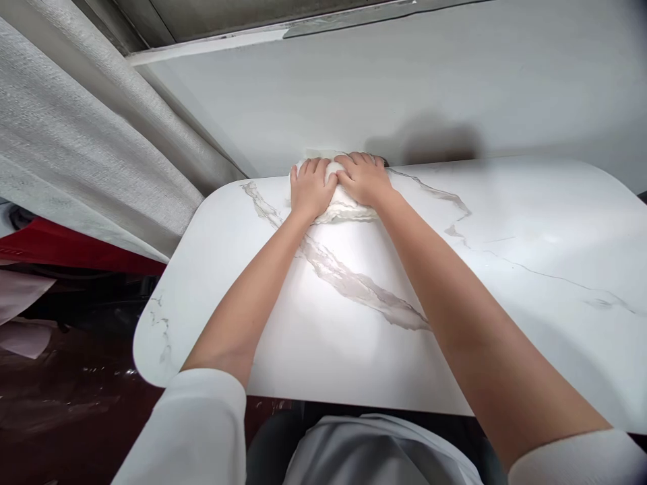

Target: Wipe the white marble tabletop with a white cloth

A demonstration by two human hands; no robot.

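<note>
A bunched white cloth with ruffled edges lies at the far edge of the white marble-patterned table, close against the wall. On its left part rests my left hand, palm down with the fingers stretched out and apart. My right hand lies over the cloth's right part, fingers extended toward the wall. The two thumbs nearly meet in the middle. Both palms press on the cloth from above, and the part under them is hidden. A small dark thing shows just beyond my right fingertips; I cannot make out what it is.
A pale wall panel stands along the table's far edge. White curtains hang at the left, beside the table's rounded corner. Below them are a red thing and a dark reddish floor. My lap is at the near edge.
</note>
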